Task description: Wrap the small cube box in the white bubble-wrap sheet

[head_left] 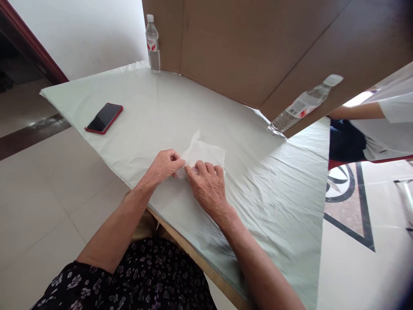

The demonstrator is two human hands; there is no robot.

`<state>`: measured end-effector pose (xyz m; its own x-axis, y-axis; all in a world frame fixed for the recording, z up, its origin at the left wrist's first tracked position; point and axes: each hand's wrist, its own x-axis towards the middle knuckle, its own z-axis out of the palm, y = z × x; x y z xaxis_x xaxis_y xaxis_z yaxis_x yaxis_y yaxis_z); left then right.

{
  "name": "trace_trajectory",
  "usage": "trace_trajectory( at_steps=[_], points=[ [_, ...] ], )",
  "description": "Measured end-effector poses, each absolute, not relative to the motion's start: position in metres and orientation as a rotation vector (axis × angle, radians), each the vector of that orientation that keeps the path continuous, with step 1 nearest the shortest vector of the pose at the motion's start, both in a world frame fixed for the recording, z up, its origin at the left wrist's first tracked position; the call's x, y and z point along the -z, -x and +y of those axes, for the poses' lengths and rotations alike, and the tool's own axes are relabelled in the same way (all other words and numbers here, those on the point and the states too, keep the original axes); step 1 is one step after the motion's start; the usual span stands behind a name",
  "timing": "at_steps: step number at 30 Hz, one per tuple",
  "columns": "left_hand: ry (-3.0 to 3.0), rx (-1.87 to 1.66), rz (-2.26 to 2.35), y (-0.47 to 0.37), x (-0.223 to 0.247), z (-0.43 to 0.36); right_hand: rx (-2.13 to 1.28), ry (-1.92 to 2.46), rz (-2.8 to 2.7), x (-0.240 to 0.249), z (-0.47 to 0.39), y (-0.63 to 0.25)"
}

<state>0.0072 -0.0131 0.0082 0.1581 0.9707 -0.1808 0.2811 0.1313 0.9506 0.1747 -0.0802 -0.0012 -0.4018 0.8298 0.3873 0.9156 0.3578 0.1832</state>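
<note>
A thin, white, tissue-like sheet [208, 151] lies on the cloth-covered table, with one strip standing up at its far edge. My left hand [165, 165] is closed in a pinch at the sheet's left edge. Curled fingers of my right hand [208, 185] press on its near side, thumb toward the left hand. Between the two hands a crinkled, clear bit [194, 170] shows; I cannot tell whether it is part of the sheet or separate. The fingers partly cover it.
A phone with a red case [104, 118] lies at the left. One water bottle [152, 45] stands at the back; another bottle [301, 105] leans against a tall brown cardboard panel [226, 47]. Beyond the panel, a person's arm [358, 111] shows at right. The table's near edge borders my lap.
</note>
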Motion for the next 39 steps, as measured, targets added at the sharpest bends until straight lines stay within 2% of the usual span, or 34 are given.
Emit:
trace_trajectory(
  at_steps=[9, 14, 19, 23, 27, 30, 34, 39],
  points=[
    [-1.275, -0.861, 1.202, -0.018, -0.014, -0.016, 0.362, 1.572, -2.398, -0.01, -0.085, -0.175],
    [-1.411, -0.697, 1.111, -0.013, -0.026, -0.02, 0.265, 1.541, -2.381, -0.012, -0.086, -0.178],
    [-1.93, -0.707, 1.087, -0.014, -0.02, -0.025, 0.106, 1.474, -2.325, -0.016, -0.084, -0.187],
    [-2.37, -0.85, 1.123, -0.019, -0.009, -0.03, 0.019, 1.598, -2.011, -0.021, -0.085, -0.213],
    [-2.429, -0.919, 1.056, -0.02, -0.001, -0.033, -0.354, 2.038, -1.703, -0.022, -0.095, -0.248],
    [-2.389, -0.942, 1.072, -0.021, 0.003, -0.037, -0.667, 2.174, -1.568, -0.017, -0.099, -0.258],
    [-2.404, -0.967, 1.125, -0.025, 0.004, -0.042, -0.787, 2.088, -1.442, -0.007, -0.087, -0.247],
    [-2.514, -0.908, 1.159, -0.027, 0.003, -0.041, -0.755, 1.931, -1.438, 0.008, -0.068, -0.229]
  ],
)
